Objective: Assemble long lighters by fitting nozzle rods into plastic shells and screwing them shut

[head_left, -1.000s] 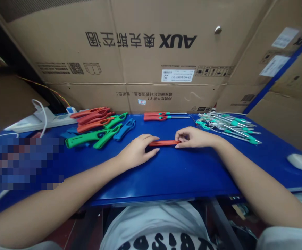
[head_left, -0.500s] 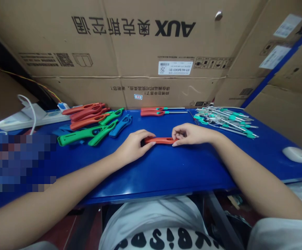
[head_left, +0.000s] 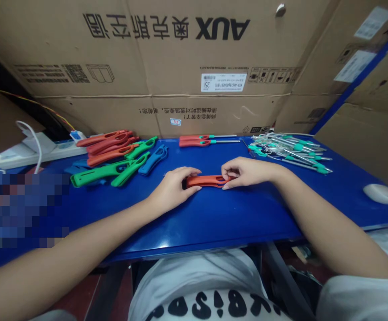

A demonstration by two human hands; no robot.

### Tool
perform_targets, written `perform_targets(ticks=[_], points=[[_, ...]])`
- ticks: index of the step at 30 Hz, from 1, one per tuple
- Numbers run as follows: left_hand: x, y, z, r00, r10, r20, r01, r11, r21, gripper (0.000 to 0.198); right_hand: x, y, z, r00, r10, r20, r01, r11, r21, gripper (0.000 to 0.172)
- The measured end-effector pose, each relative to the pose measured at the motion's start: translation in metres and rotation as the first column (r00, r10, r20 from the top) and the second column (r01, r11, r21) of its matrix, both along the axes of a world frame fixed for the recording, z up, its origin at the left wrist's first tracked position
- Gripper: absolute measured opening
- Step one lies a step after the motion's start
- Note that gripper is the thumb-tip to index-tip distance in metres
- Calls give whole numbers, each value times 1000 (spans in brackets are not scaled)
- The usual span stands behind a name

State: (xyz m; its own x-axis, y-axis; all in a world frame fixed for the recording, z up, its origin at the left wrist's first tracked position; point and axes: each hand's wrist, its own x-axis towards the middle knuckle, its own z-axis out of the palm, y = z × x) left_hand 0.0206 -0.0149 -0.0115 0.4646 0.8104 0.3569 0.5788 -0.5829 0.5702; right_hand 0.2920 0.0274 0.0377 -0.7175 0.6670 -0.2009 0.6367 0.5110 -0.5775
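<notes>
An orange lighter casing [head_left: 204,180] lies lengthwise between my two hands, just above or on the blue tabletop. My left hand [head_left: 177,185] pinches its left end between thumb and fingers. Its right end, where an oval opening shows, is gripped by the bent fingers and thumb of my right hand [head_left: 239,173]. A narrow gap runs along the casing's near side, so its two halves look slightly parted. Behind my hands lie two red lighters with metal stems [head_left: 196,143], side by side and pointing right.
Red, green and blue casings [head_left: 113,156] are heaped at the left, near a white power strip [head_left: 43,154]. Metal stems with teal parts and wires [head_left: 292,151] form a pile at the right. A white computer mouse [head_left: 383,194] sits at the right edge. Cardboard [head_left: 167,58] walls the back.
The gap along the casing's near side has widened as its halves part and tilt. Both hands keep their grip in nearly the same place. The camera view has shifted slightly.
</notes>
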Motion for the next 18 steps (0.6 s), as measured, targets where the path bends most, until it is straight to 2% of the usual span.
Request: perform_targets(ticks=[4,9,13,18], points=[[1,1,-1,1000,-3,14,3,1000,-8,35,1,0,0,996,-22,-86,24,999,26,40],[0,1,-1,999,2,41,-3,1000,21,36,4,4,2,960,-164,-228,190,977,96,44],[-2,3,-3,998,-9,68,10,1000,-15,49,8,2,5,982,-146,-117,147,989,0,49],[-8,9,-3,999,-35,28,33,999,42,39,3,-2,3,997,-64,40,67,994,-81,47]])
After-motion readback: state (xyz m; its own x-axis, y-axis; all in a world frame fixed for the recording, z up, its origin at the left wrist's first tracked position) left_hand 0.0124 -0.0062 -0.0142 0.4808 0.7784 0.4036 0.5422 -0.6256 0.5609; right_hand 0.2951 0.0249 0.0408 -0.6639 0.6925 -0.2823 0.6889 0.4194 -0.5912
